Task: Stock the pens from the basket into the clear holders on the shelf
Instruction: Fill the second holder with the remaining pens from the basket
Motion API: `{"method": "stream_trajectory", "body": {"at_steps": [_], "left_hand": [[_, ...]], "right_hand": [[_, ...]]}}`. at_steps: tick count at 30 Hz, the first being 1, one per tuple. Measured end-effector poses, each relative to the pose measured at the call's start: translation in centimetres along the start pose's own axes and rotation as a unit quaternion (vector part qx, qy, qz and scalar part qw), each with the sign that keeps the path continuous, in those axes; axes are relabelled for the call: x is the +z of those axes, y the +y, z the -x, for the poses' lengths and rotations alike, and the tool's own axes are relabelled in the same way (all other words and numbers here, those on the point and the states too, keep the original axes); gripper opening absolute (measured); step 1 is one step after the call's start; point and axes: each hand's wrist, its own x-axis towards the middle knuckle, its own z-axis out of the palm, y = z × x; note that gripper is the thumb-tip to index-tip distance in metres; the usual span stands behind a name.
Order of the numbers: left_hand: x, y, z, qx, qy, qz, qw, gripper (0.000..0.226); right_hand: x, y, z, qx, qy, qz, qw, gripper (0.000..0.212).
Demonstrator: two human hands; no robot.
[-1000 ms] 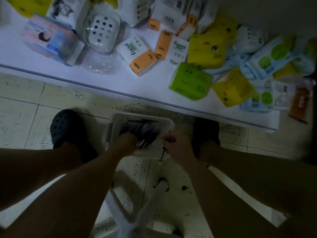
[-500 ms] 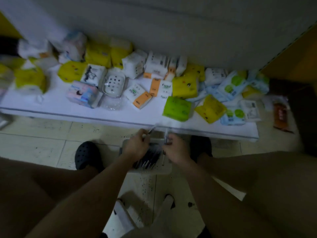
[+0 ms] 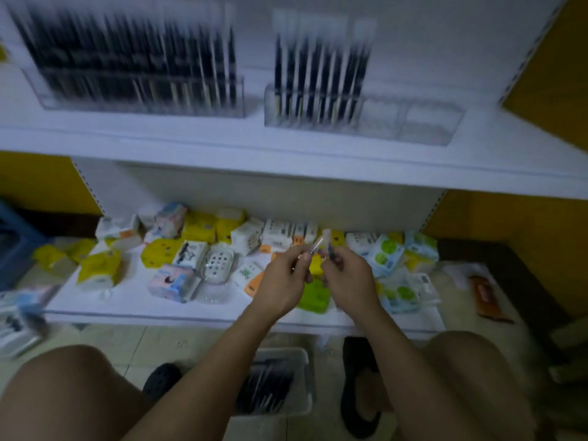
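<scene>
Left hand (image 3: 283, 281) pinches a slim pale-capped pen (image 3: 318, 245); right hand (image 3: 346, 281), just beside it, grips a dark pen (image 3: 331, 251). White plastic basket (image 3: 296, 353) lies below them, 2 clear plastic holders (image 3: 413, 122) above.

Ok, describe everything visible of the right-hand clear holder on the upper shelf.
The right clear holder is a long, see-through plastic box split into compartments, blurred by motion. It stands on the white upper shelf, beside a fuller holder. Dark pens with pale tops stand upright in its left half; its right compartments look empty. No hand touches it.
</scene>
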Motion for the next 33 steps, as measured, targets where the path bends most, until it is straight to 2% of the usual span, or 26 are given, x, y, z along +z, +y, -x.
{"method": "stream_trajectory", "body": {"at_steps": [3, 7, 11, 16, 18, 20, 22, 26, 33], "left_hand": [[-1.3, 3.7, -0.8, 0.03, 0.022, 0.035, 0.999, 0.01], [-3.2, 8.8, -2.0, 0.086, 0.07, 0.062, 0.992, 0.012], [-4.6, 13.6, -3.4, 0.157, 0.073, 0.056, 0.983, 0.017], [-5.7, 17.7, -6.5, 0.154, 0.057, 0.05, 0.985, 0.01], [-6.4, 19.2, -7.9, 0.167, 0.066, 0.033, 0.983, 0.013], [-7.2, 20.8, -9.0, 0.192, 0.076, 0.025, 0.978, 0.024], [-7.9, 22.2, -10.2, 0.217, 0.081, 0.026, 0.972, 0.035], [-8.7, 24.5, -12.8, 0.258, 0.119, -0.002, 0.959, 0.032], [-8.5, 25.2, -16.1, 0.287, 0.159, -0.083, 0.941, 0.028]], "right_hand": [[-2.9, -3.9, 0.0, -0.072, 0.05, -0.014, 0.996, 0.03], [-6.0, -7.8, -0.6, -0.135, 0.058, -0.032, 0.989, 0.021], [-9.1, -11.7, -2.3, -0.187, 0.079, -0.014, 0.979, 0.023], [-12.6, -15.1, -4.9, -0.213, 0.079, -0.004, 0.974, 0.013], [-13.7, -16.2, -6.0, -0.219, 0.103, -0.021, 0.97, 0.03], [-14.7, -17.3, -7.2, -0.228, 0.131, -0.034, 0.964, 0.062], [-15.5, -18.4, -8.5, -0.246, 0.147, -0.016, 0.958, 0.074], [-16.2, -19.8, -11.2, -0.294, 0.182, 0.033, 0.938, 0.053], [-15.6, -21.4, -14.7, -0.313, 0.193, 0.058, 0.928, 0.049]]}}
